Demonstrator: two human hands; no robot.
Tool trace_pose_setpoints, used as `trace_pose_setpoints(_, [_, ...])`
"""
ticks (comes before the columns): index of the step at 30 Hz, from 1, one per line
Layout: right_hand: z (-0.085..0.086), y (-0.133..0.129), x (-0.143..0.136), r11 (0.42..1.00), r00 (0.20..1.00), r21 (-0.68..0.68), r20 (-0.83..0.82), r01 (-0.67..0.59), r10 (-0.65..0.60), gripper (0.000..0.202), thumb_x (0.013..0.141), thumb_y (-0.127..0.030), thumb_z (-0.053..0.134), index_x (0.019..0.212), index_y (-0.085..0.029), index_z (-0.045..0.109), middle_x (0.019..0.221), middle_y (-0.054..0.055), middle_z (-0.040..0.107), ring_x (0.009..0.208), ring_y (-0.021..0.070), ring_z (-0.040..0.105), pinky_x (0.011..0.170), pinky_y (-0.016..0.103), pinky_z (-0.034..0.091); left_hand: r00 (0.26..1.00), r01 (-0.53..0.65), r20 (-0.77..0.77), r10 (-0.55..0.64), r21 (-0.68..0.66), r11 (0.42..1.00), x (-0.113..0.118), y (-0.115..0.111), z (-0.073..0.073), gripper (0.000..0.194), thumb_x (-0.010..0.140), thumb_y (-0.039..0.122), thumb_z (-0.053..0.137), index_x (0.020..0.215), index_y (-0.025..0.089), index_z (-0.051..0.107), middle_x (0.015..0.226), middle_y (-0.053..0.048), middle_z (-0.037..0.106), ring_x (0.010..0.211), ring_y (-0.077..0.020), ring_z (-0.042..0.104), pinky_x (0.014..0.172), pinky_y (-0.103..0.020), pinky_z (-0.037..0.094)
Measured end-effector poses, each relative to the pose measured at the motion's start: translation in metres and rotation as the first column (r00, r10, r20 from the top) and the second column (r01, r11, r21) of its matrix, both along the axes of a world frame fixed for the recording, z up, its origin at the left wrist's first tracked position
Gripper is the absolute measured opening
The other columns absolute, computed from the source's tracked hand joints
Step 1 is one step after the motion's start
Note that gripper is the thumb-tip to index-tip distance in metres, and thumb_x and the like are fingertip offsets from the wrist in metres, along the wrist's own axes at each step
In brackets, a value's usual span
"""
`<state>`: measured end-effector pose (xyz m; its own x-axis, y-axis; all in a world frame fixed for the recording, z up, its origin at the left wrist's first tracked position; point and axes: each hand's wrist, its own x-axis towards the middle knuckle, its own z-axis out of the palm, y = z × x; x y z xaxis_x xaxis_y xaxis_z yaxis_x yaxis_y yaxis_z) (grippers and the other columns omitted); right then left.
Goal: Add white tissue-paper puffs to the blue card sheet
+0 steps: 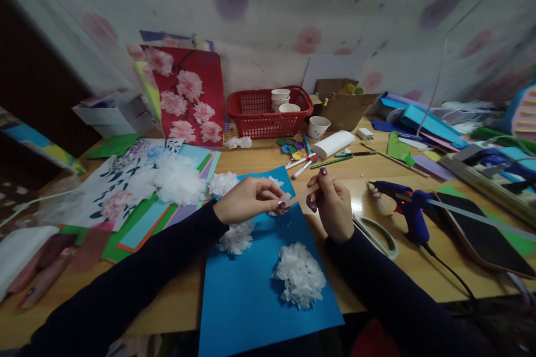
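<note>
In the head view both my hands are raised over a blue sheet of card (pixel 251 301). My left hand (pixel 251 199) is closed in a pinch at one end of a thin pale strip (pixel 305 194), with a small whitish bit at its fingertips. The fingers of my right hand (pixel 334 206) pinch the strip's other end. I cannot tell what the strip is made of. White crumpled-paper flowers lie on the card: a large one (pixel 300 276) near the front right, another (pixel 237 238) below my left hand, and one (pixel 224 184) at the upper left, with more partly hidden behind my fingers.
A blue hot glue gun (pixel 412 206) lies right of my right hand, near scissors (pixel 379 237) and a phone (pixel 477 228). Behind stand a red basket (pixel 268 125), a paper cup (pixel 318 128) and a red flower picture (pixel 192 95). White tissue (pixel 180 178) covers coloured papers at left.
</note>
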<state>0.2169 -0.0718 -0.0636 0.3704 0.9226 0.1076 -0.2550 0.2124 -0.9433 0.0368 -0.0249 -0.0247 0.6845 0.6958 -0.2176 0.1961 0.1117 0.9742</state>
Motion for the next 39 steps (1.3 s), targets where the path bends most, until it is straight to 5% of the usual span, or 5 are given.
trace_pose_setpoints(9, [-0.002, 0.001, 0.002, 0.997, 0.997, 0.010, -0.013, 0.076, -0.076, 0.042, 0.077, -0.055, 0.060, 0.061, -0.017, 0.057, 0.036, -0.005, 0.046, 0.031, 0.0066, 0.038, 0.030, 0.018, 0.029, 0.997, 0.058, -0.053, -0.053, 0.108, 0.992, -0.004, 0.006, 0.006, 0.009, 0.071, 0.013, 0.068, 0.080, 0.011, 0.069, 0.078, -0.004, 0.072, 0.075, -0.0146, 0.065, 0.081, -0.033, 0.050])
trace_pose_setpoints(15, [-0.002, 0.000, 0.000, 1.000, 0.999, -0.012, -0.028, 0.014, -0.015, 0.038, 0.078, -0.051, 0.061, 0.061, -0.017, 0.057, 0.039, -0.004, 0.047, 0.031, 0.0061, 0.038, 0.030, 0.018, 0.027, 0.999, -0.001, 0.050, 0.003, -0.043, 0.999, 0.000, 0.004, -0.005, 0.009, 0.069, 0.010, 0.070, 0.076, 0.009, 0.066, 0.067, -0.002, 0.068, 0.064, -0.0127, 0.064, 0.076, -0.033, 0.052])
trace_pose_setpoints(22, [0.002, 0.002, 0.003, 0.972, 0.973, 0.053, -0.047, 0.229, -0.226, 0.038, 0.079, -0.048, 0.060, 0.059, -0.016, 0.056, 0.037, -0.006, 0.043, 0.030, 0.0054, 0.037, 0.031, 0.018, 0.026, 0.994, -0.008, 0.108, 0.026, -0.161, 0.987, 0.000, 0.006, -0.008, 0.018, 0.065, 0.011, 0.075, 0.078, 0.008, 0.063, 0.071, -0.004, 0.070, 0.069, -0.0151, 0.068, 0.076, -0.034, 0.053])
trace_pose_setpoints(39, [0.002, 0.000, 0.000, 0.995, 0.993, 0.027, -0.067, 0.098, -0.096, 0.039, 0.077, -0.051, 0.062, 0.058, -0.017, 0.056, 0.036, -0.005, 0.045, 0.030, 0.0053, 0.036, 0.031, 0.018, 0.025, 0.998, 0.050, 0.041, -0.044, -0.134, 0.990, 0.002, 0.001, -0.004, 0.019, 0.068, 0.001, 0.067, 0.084, 0.009, 0.062, 0.071, -0.005, 0.071, 0.070, -0.0150, 0.069, 0.079, -0.033, 0.052])
